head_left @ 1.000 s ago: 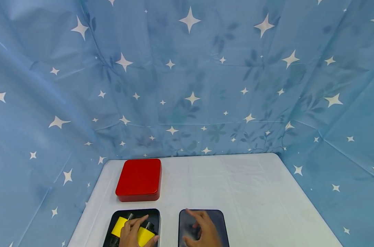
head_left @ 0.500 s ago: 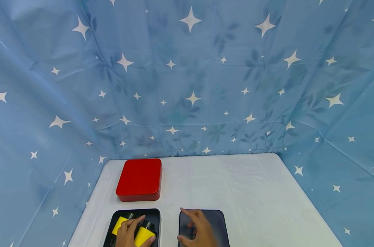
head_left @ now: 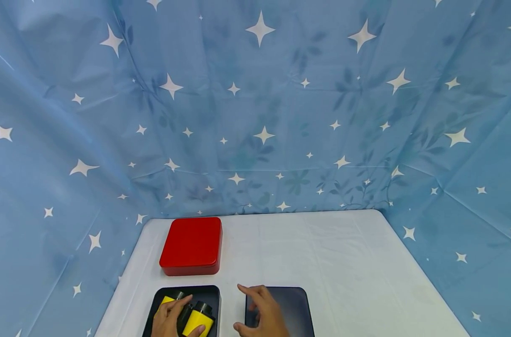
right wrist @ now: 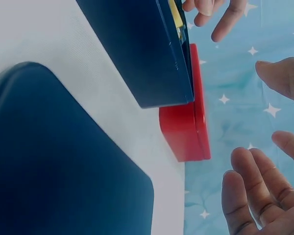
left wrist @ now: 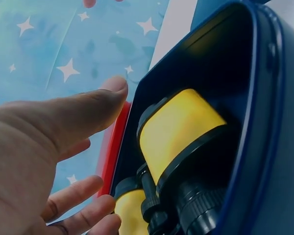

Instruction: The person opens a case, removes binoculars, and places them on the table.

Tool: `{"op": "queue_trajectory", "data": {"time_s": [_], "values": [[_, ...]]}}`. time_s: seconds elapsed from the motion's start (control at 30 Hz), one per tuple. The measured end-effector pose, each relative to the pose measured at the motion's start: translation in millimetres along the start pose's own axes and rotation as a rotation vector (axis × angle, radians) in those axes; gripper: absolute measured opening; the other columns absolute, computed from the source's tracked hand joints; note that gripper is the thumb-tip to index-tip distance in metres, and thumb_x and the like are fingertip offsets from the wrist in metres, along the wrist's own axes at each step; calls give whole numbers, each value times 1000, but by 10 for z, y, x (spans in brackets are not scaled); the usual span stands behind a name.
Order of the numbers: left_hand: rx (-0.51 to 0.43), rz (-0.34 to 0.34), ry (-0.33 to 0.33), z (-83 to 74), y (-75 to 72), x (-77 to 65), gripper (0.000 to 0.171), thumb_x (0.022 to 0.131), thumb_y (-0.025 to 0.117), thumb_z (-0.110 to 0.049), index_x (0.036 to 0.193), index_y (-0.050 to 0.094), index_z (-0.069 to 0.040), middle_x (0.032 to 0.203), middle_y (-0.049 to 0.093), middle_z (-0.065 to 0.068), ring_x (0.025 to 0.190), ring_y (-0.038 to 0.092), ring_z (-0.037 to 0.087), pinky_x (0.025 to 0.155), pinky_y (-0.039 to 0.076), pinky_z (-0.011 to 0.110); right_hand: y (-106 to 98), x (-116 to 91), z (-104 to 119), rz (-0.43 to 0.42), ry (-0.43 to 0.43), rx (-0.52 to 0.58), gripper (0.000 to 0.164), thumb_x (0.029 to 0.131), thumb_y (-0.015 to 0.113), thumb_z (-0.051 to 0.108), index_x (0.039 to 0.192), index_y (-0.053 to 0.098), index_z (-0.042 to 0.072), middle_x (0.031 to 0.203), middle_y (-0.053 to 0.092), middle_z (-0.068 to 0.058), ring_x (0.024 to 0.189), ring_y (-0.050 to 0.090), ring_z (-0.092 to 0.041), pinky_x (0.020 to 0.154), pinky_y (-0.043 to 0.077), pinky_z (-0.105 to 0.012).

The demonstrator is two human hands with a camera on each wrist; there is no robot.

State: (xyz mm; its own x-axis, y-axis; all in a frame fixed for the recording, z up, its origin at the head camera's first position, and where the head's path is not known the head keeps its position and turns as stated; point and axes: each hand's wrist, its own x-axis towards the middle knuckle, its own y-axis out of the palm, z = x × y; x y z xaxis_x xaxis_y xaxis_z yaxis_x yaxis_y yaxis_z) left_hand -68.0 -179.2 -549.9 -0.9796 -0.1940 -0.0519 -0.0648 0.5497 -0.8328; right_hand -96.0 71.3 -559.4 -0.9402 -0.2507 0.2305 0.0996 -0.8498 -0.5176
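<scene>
Yellow-and-black binoculars [head_left: 197, 320] lie inside a dark tin box [head_left: 217, 299] at the front left of the table; the left wrist view shows both yellow barrels of the binoculars [left wrist: 174, 134] below the tin's rim. Over the left part of the tin hovers my left hand [head_left: 166, 320], thumb and fingers spread apart, seemingly not gripping the binoculars. My right hand [head_left: 263, 314] is in the air above the left edge of a dark tin lid [head_left: 295, 309], its fingers parted and holding nothing. In the right wrist view, the lid [right wrist: 63, 156] lies flat beside the tin.
A closed red tin [head_left: 192, 243] stands behind the dark tin on the white-covered table [head_left: 344, 267]. Blue star-patterned cloth [head_left: 255, 107] hangs around the back and sides.
Both hands have shifted left. My left hand has drawn away from the binoculars, exposing more of them, and my right hand has moved from over the lid toward its left edge.
</scene>
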Motion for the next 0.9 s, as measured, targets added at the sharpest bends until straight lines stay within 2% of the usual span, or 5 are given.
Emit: {"op": "queue_trajectory", "data": {"time_s": [0.3, 0.43, 0.6, 0.67, 0.9], "values": [[16, 25, 39, 82, -79, 38, 84, 66, 80, -68, 133, 62, -19, 126, 51, 19, 107, 50, 36, 88, 50, 59, 50, 50, 124, 33, 47, 11, 69, 76, 84, 42, 139, 55, 40, 112, 58, 0, 76, 54, -4, 62, 53, -24], [31, 46, 73, 118, -118, 42, 83, 68, 80, -67, 133, 61, -19, 127, 51, 17, 106, 50, 34, 90, 49, 62, 95, 66, 129, 17, -25, 3, 67, 79, 82, 43, 140, 56, 37, 110, 58, -1, 76, 52, 1, 61, 53, -22], [51, 31, 106, 156, -159, -2, 82, 68, 79, -68, 133, 61, -21, 132, 52, 13, 106, 49, 29, 94, 49, 61, 138, 82, 142, 4, -105, -7, 67, 80, 82, 43, 142, 55, 32, 109, 57, -1, 77, 49, 3, 61, 49, -20], [42, 22, 127, 175, -164, 6, 81, 70, 79, -66, 133, 60, -20, 132, 52, 13, 107, 49, 29, 94, 48, 61, 151, 91, 166, 3, -102, -9, 68, 79, 82, 41, 141, 55, 33, 109, 57, 0, 76, 49, 4, 60, 48, -18], [19, 6, 169, 232, -180, 43, 80, 69, 81, -63, 132, 62, -17, 132, 54, 15, 110, 49, 33, 94, 46, 63, 181, 128, 264, 40, -9, 9, 72, 76, 86, 37, 140, 54, 40, 111, 56, 2, 77, 49, 4, 59, 51, -19]]}}
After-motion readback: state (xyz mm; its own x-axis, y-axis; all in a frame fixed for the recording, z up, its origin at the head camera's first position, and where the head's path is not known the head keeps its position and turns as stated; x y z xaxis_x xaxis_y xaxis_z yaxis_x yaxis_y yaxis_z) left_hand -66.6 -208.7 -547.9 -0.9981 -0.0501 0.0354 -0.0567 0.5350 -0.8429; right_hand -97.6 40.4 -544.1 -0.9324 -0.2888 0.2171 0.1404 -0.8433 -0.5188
